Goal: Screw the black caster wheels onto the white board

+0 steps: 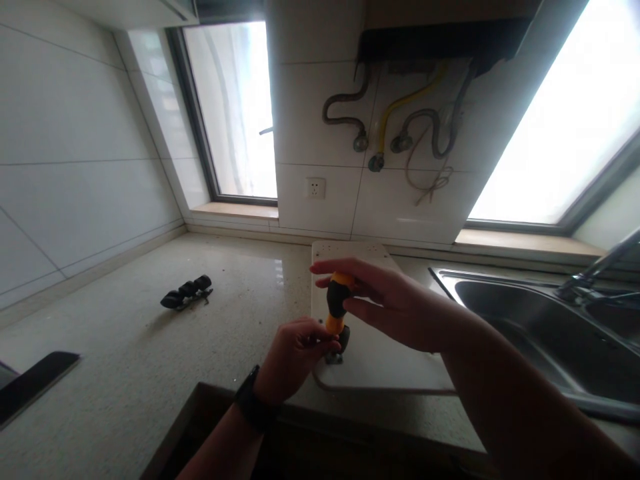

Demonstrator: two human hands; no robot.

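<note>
A screwdriver (340, 300) with an orange and black handle stands nearly upright over the white board (390, 363). My right hand (380, 293) has its thumb and fingers around the upper handle, some fingertips stretched past it. Just below the handle, the thumb and fingers of my left hand (305, 340) are pinched together beside the shaft. What they pinch is hidden. A small dark part with a metal base, looking like a caster (345, 338), sits at the board's near left edge, right by these fingertips. The screwdriver's tip is not visible.
Several black casters (186, 292) lie grouped on the speckled countertop (250, 293). A dark flat object (40, 383) rests at the far left. The steel sink (525, 327) with its faucet (595, 273) is at right. Hoses (387, 117) hang on the wall near a socket (315, 188).
</note>
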